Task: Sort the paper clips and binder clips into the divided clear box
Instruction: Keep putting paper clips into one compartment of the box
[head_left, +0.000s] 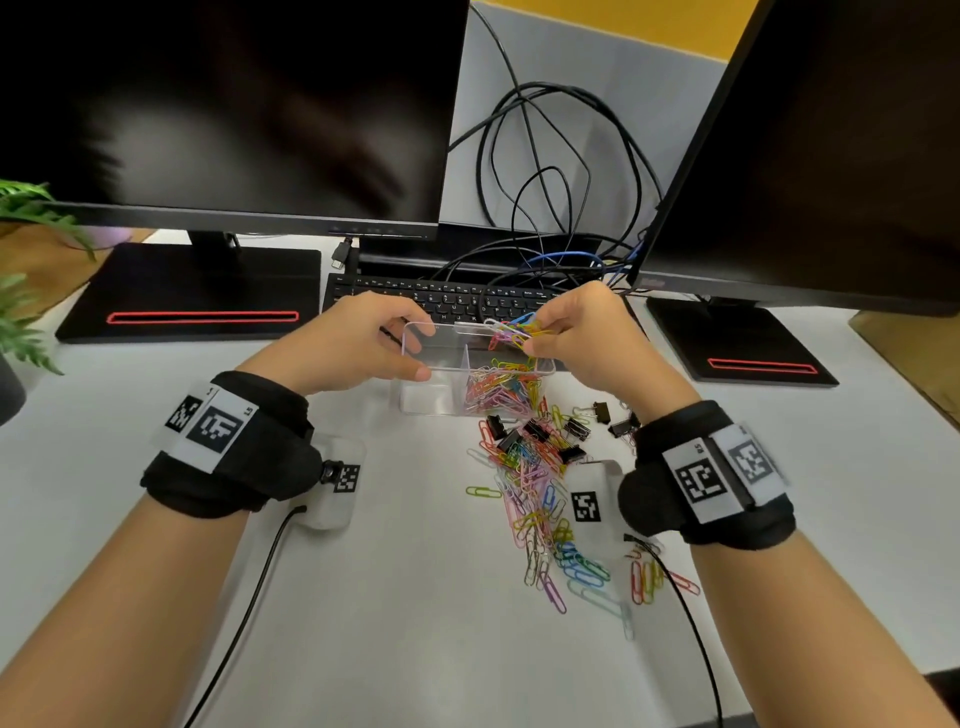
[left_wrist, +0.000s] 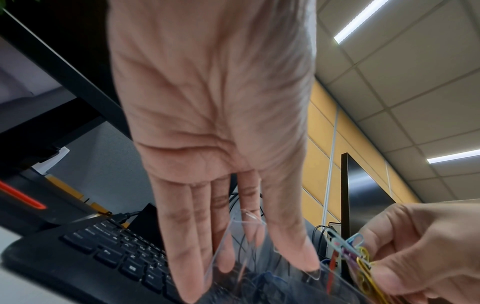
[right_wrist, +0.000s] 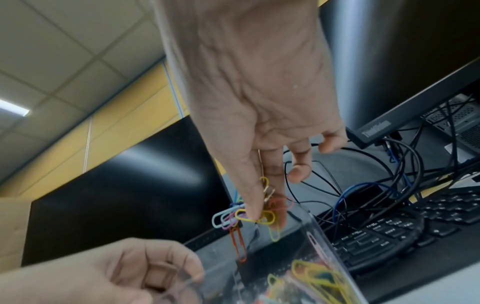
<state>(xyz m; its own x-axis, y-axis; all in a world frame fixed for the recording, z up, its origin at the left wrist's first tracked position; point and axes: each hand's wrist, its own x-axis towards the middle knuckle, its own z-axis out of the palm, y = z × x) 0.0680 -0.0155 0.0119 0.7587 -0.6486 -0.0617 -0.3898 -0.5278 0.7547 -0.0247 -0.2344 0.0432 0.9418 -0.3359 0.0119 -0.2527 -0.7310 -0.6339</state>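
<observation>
- Clear box (head_left: 431, 395) stands on the white table (head_left: 395, 597), just in front of the keyboard (head_left: 447, 299); a divider splits it into two compartments.
- Left hand (head_left: 353, 343) grips the box's left end, thumb on the near rim, fingers over the far rim.
- Left compartment looks bare; right compartment holds a heap of coloured paper clips (head_left: 498, 389).
- Right hand (head_left: 587, 338) pinches a bunch of paper clips (head_left: 514, 330) between thumb and fingertips, above the box's right compartment at its far rim.
- In the right wrist view an orange clip (right_wrist: 237, 242) and a yellow one hang down from the pinched bunch over the box opening.
- Loose pile of paper clips (head_left: 540, 509) lies on the table in front of the box, spreading toward the person, right of centre.
- Black binder clips (head_left: 535, 436) sit in the pile's far part, just in front of the box; a few more (head_left: 621, 423) lie to the right, next to the right wrist.
- Two dark monitors (head_left: 223, 104) stand behind the box, with tangled cables (head_left: 545, 171) between them.
- Green plant (head_left: 21, 291) at the table's left edge, well apart from the box.
</observation>
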